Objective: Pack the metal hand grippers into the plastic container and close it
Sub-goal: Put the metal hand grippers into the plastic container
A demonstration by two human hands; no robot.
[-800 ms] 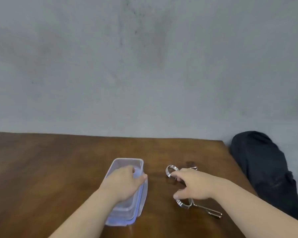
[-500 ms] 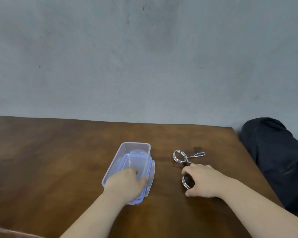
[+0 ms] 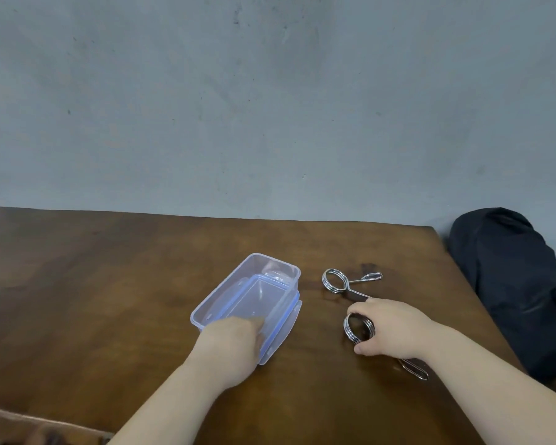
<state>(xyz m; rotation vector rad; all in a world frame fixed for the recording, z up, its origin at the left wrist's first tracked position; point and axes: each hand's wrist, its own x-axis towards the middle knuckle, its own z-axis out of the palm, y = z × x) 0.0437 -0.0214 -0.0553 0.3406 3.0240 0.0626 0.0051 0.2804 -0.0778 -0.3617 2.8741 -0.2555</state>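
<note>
On the tabletop (image 3: 109, 284) | left hand (image 3: 231, 345) gripping container (image 3: 247, 293) near rim | right hand (image 3: 395, 329) curling around near gripper's coil (image 3: 358, 327) | far gripper (image 3: 336, 281) lying free | open room lying leftward.

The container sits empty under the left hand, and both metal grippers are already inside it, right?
Not quite. The head view shows the container empty, with the left hand on its near end, but both grippers lie on the table to its right: the far gripper untouched, the near gripper under the right hand.
</note>
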